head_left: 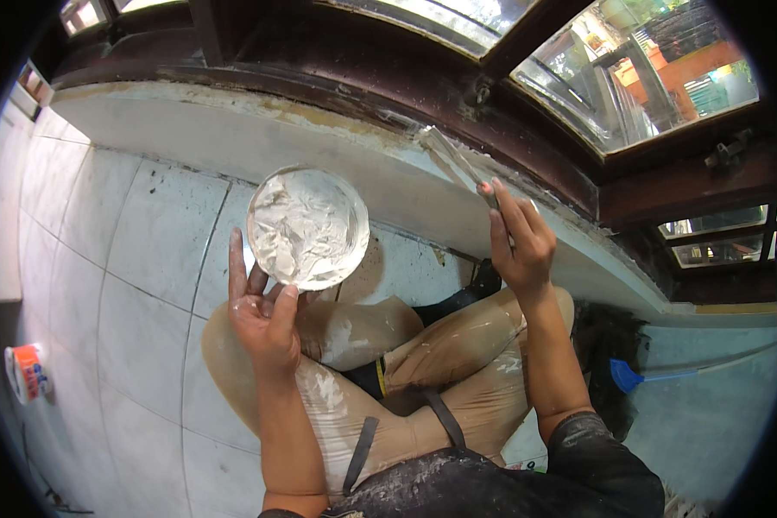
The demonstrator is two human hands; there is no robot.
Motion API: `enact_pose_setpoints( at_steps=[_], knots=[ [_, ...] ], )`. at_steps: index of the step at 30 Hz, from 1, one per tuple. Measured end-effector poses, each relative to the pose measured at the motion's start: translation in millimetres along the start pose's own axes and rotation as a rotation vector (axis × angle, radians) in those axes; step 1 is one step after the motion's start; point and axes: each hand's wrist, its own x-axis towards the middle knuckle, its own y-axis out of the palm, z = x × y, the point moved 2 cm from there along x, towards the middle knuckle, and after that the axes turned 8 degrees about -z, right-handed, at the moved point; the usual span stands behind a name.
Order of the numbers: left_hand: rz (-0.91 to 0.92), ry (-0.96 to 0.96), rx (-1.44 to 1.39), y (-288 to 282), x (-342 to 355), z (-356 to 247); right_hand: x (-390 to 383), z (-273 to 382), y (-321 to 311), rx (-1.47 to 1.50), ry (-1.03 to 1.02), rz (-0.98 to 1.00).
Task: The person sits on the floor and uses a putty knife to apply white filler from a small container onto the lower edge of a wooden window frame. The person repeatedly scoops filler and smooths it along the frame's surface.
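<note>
Your left fingers [236,269], half-spread, hold round tub [362,231] of lumpy, creamy-white paste [306,226]; right fingers [514,212] pinch flat scraper [457,160].

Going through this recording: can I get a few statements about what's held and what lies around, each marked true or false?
1. The left hand holds a round container with white paste in it. True.
2. Only one of the hands holds something. False: the right hand grips a thin, flat tool.
3. The tan trousers carry white smears. True.
4. The blue-headed implement lies on the person's left. False: the blue-headed implement is on the right.
5. An orange-and-white tub is on the person's left. True.
</note>
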Motion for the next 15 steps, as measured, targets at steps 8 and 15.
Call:
enact_pose_setpoints(
  at_steps=[8,15],
  knots=[
    [-0.045,0.024,-0.023,1,1,4,-2,5,-7,0.0,0.059,-0.025],
    [-0.048,0.036,-0.05,1,2,4,9,-3,-12,0.024,-0.011,0.015]
  ],
)
